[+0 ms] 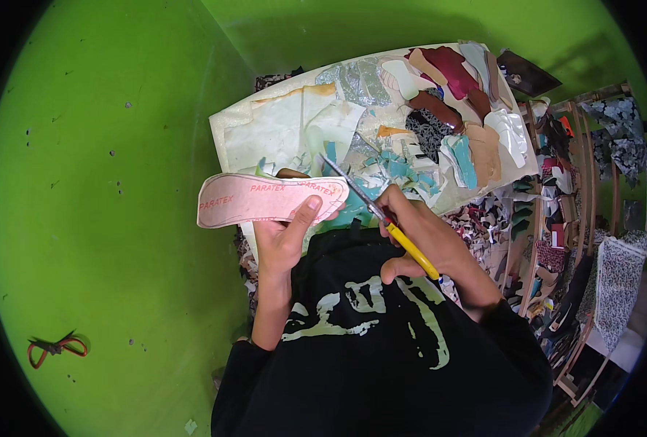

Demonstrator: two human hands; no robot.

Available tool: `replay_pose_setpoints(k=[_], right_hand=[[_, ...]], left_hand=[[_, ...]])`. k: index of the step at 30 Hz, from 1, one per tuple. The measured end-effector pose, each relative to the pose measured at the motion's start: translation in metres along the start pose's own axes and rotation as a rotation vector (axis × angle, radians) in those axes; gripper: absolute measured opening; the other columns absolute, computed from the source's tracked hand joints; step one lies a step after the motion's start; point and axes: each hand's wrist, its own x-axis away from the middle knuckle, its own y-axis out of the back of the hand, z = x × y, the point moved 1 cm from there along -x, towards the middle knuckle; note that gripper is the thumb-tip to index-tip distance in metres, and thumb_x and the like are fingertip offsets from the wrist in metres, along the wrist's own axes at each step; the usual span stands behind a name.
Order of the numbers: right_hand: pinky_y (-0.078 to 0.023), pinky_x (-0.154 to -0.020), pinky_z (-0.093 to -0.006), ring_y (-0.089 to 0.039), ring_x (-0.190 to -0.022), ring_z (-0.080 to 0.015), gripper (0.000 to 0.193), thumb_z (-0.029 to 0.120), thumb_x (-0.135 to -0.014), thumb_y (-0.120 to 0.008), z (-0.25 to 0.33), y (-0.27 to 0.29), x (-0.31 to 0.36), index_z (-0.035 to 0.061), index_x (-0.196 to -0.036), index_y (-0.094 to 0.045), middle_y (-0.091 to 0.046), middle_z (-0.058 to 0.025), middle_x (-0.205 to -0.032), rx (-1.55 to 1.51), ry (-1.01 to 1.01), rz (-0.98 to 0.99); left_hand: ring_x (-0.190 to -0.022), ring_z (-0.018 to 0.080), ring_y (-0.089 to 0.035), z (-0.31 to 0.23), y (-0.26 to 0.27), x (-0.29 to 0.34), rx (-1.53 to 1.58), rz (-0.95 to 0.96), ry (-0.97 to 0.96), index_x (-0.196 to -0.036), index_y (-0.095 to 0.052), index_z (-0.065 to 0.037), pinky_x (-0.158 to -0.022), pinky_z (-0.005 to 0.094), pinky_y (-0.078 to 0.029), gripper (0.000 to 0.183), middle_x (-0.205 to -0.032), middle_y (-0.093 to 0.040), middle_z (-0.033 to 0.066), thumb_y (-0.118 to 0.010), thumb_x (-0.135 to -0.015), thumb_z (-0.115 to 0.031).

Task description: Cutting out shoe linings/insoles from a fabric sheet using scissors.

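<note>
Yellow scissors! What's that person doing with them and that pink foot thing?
The person's left hand holds a pink insole-shaped piece, thumb on top. The right hand holds the yellow-handled scissors, their blades beside the piece's right end; I can't tell whether they touch it. Beyond, teal scraps and pale sheets lie on the table.

insole (254, 201) left of scissors (372, 207)

Left of the insole (265, 200), open room runs to the green wall (112, 218) — a hand could pass there. At the insole's right end, the scissors (373, 207) and right hand (432, 233) stand in the way. Beyond, loose scraps (400, 169) and cut pieces (482, 154) clutter the table (463, 194); farther right, a loaded rack (549, 197) blocks passage.
</note>
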Motion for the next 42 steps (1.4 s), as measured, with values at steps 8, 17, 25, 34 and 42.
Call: replay_pose_setpoints(k=[8,17,25,34,42], right_hand=[[-0.047,-0.064,-0.0423,-0.059,-0.071,-0.0406,0.082,0.059,-0.064,-0.084,0.009,0.009,0.009,0.0027,-0.105,-0.040,-0.058,-0.0190,-0.079,-0.012,-0.098,0.087],[-0.046,-0.061,-0.0291,-0.054,-0.068,-0.0155,0.093,0.060,-0.053,-0.089,-0.002,0.005,0.007,0.0048,-0.107,-0.036,-0.055,-0.0055,-0.084,-0.184,-0.067,0.124],[-0.046,-0.062,-0.0291,-0.054,-0.069,-0.0153,0.077,0.023,-0.052,-0.086,-0.003,-0.002,0.005,0.0052,-0.106,-0.035,-0.054,-0.0052,-0.086,-0.192,-0.045,0.131],[-0.042,-0.052,-0.0324,-0.053,-0.054,-0.0200,0.075,0.052,-0.069,-0.080,-0.010,0.008,0.009,0.0023,-0.104,-0.037,-0.053,-0.0057,-0.065,-0.177,-0.006,0.120],[-0.046,-0.064,-0.0457,-0.057,-0.072,-0.0449,0.083,0.060,-0.067,-0.083,0.002,0.017,0.011,0.0020,-0.108,-0.038,-0.055,-0.0199,-0.078,0.049,-0.019,0.182]], left_hand=[[-0.079,0.0242,-0.071,-0.003,0.001,-0.002,-0.072,0.047,-0.048,-0.113,-0.052,0.010,-0.073,0.0347,-0.061,0.029,-0.095,-0.069,0.0210,-0.067,-0.090,0.000],[-0.092,0.0232,-0.068,-0.006,-0.007,-0.003,-0.032,-0.055,-0.096,-0.120,-0.044,0.008,-0.074,0.0332,-0.060,0.041,-0.105,-0.061,0.0209,-0.068,-0.088,0.002],[-0.089,0.0214,-0.067,-0.005,-0.009,-0.004,-0.048,0.023,-0.077,-0.119,-0.042,0.007,-0.072,0.0325,-0.060,0.042,-0.107,-0.062,0.0188,-0.069,-0.086,0.004],[-0.087,0.0212,-0.067,0.000,0.004,-0.003,-0.115,-0.009,-0.043,-0.121,-0.041,0.005,-0.069,0.0329,-0.060,0.047,-0.106,-0.060,0.0176,-0.071,-0.084,0.002],[-0.092,0.0210,-0.066,0.004,0.000,-0.005,-0.053,0.021,-0.001,-0.131,-0.033,0.003,-0.076,0.0340,-0.059,0.059,-0.109,-0.059,0.0172,-0.070,-0.085,0.003]])
